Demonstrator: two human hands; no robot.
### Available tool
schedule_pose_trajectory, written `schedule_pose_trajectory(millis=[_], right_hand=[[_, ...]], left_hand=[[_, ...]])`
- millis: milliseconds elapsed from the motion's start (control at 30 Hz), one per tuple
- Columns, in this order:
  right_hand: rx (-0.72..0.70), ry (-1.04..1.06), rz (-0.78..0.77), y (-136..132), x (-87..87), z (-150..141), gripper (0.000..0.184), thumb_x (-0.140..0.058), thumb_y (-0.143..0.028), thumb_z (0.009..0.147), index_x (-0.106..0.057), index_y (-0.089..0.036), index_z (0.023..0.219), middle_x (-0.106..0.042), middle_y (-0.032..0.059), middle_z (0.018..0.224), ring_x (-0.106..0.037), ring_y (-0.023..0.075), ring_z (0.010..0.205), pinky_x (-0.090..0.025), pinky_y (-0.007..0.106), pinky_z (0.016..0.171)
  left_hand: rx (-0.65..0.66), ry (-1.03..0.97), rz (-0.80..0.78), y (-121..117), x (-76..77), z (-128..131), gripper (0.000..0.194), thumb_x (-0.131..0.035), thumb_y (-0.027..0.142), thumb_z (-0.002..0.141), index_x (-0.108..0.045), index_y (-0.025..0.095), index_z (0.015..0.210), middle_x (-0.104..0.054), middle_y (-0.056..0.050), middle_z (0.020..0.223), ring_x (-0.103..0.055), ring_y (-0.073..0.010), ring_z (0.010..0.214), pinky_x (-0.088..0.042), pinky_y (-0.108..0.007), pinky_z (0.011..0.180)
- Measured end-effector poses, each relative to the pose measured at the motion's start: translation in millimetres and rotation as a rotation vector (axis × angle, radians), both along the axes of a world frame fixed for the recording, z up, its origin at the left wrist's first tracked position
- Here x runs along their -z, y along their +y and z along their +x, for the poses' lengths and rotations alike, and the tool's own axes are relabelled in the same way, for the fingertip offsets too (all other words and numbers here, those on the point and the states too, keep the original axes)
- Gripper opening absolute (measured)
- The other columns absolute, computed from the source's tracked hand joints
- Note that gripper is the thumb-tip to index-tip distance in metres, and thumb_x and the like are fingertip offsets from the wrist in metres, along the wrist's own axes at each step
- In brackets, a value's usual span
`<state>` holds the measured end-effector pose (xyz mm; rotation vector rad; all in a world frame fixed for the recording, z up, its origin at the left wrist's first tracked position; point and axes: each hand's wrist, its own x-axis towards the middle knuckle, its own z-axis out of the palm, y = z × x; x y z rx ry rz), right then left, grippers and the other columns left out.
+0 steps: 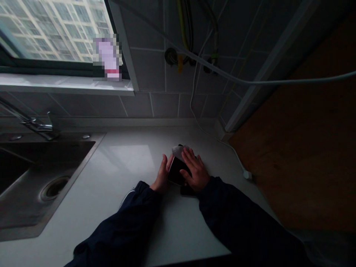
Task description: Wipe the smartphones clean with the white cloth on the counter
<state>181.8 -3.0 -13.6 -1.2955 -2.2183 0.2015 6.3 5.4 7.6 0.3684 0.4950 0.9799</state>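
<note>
A small dark box-like object (175, 171) with a pale top edge sits on the white countertop (130, 163). My left hand (162, 177) presses against its left side, thumb up and fingers curved round it. On top of it rests my right hand (194, 170), fingers stretched out and slightly spread. A dark flat piece (187, 191) shows under my right palm. Both arms wear dark sleeves.
A steel sink (41, 185) with drain and faucet (36, 124) lies at the left. Behind are the tiled wall, a window sill and pipes. A white cable (236, 155) runs to a plug near the wooden panel (300, 141) at the right.
</note>
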Motion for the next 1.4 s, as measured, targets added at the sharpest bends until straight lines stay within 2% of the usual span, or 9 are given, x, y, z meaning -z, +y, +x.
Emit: schedule_pose_trajectory(millis=[267,467,633,767,933,1067,1167,1267,1400], right_hand=[[0.043,0.046,0.044,0.5,-0.4,0.7,0.071,-0.041,-0.048,0.105,-0.015,-0.023,0.165,-0.022,0.0139,0.17,-0.016,0.0336,0.158,-0.025,0.067,0.121],[-0.194,-0.024,0.076,-8.8,-3.7,-6.9,0.076,-0.048,-0.06,0.099,-0.031,-0.019,0.161,-0.031,0.0149,0.166,-0.019,0.0341,0.158,-0.013,0.069,0.123],[-0.288,0.02,0.109,-13.7,-3.6,-11.5,0.056,-0.049,-0.051,0.1,-0.053,-0.023,0.148,-0.054,0.0112,0.153,-0.039,0.0292,0.151,-0.011,0.064,0.125],[-0.201,0.047,0.116,-12.0,-8.6,-9.6,0.044,-0.048,-0.037,0.103,-0.058,-0.026,0.144,-0.059,0.0087,0.149,-0.045,0.0267,0.148,-0.018,0.063,0.124],[0.005,0.083,0.099,-7.2,-11.5,-4.1,0.051,-0.045,-0.035,0.104,-0.045,-0.025,0.154,-0.047,0.0107,0.158,-0.035,0.0295,0.153,-0.024,0.066,0.122],[0.08,0.149,0.114,-3.0,-9.7,-1.0,0.056,-0.043,-0.035,0.104,-0.039,-0.02,0.158,-0.039,0.0135,0.163,-0.028,0.0311,0.155,-0.026,0.065,0.122],[0.108,0.248,0.15,0.3,-9.6,1.6,0.052,-0.044,-0.035,0.104,-0.048,-0.016,0.153,-0.048,0.0163,0.157,-0.04,0.0313,0.15,-0.031,0.061,0.122],[0.122,0.382,0.161,3.2,-11.4,4.6,0.044,-0.045,-0.033,0.104,-0.061,-0.017,0.142,-0.063,0.0153,0.143,-0.059,0.0279,0.136,-0.044,0.052,0.117],[0.073,0.472,0.156,3.4,-16.6,6.0,0.041,-0.047,-0.033,0.103,-0.064,-0.021,0.139,-0.065,0.0126,0.141,-0.061,0.026,0.132,-0.051,0.046,0.111]], left_hand=[[-0.021,0.069,0.018,-4.2,-1.2,2.0,0.059,-0.046,0.055,0.101,-0.048,0.026,0.153,-0.067,-0.01,0.138,-0.066,-0.0303,0.122,-0.052,-0.045,0.105],[0.044,-0.035,-0.016,-2.9,-1.2,0.8,0.066,-0.05,0.061,0.097,-0.055,0.018,0.147,-0.07,-0.015,0.132,-0.064,-0.0355,0.125,-0.045,-0.048,0.11],[-0.047,-0.077,-0.027,1.7,-3.3,0.7,0.072,-0.04,0.066,0.099,-0.048,0.018,0.152,-0.071,-0.017,0.127,-0.068,-0.0331,0.117,-0.047,-0.048,0.107],[-0.094,-0.071,-0.028,4.3,-5.7,0.1,0.07,-0.036,0.063,0.101,-0.048,0.016,0.152,-0.071,-0.016,0.128,-0.07,-0.0318,0.114,-0.05,-0.046,0.104],[-0.002,-0.028,-0.011,-0.2,-5.8,-0.7,0.065,-0.045,0.058,0.1,-0.046,0.023,0.154,-0.069,-0.013,0.134,-0.069,-0.0318,0.116,-0.052,-0.045,0.102],[0.06,-0.002,0.029,-3.8,-1.2,0.3,0.058,-0.051,0.045,0.1,-0.044,0.027,0.156,-0.069,-0.009,0.136,-0.066,-0.0297,0.123,-0.052,-0.042,0.104],[0.089,0.036,0.089,-3.9,2.6,-0.9,0.055,-0.057,0.038,0.098,-0.051,0.028,0.151,-0.067,-0.007,0.139,-0.06,-0.0294,0.132,-0.048,-0.041,0.109],[0.118,0.084,0.173,-3.0,4.0,-3.7,0.05,-0.065,0.037,0.094,-0.062,0.026,0.142,-0.065,-0.008,0.142,-0.052,-0.0321,0.139,-0.043,-0.043,0.113],[0.131,0.128,0.222,-2.8,6.9,-7.1,0.049,-0.068,0.038,0.092,-0.065,0.023,0.138,-0.063,-0.008,0.145,-0.045,-0.0336,0.145,-0.039,-0.043,0.116]])
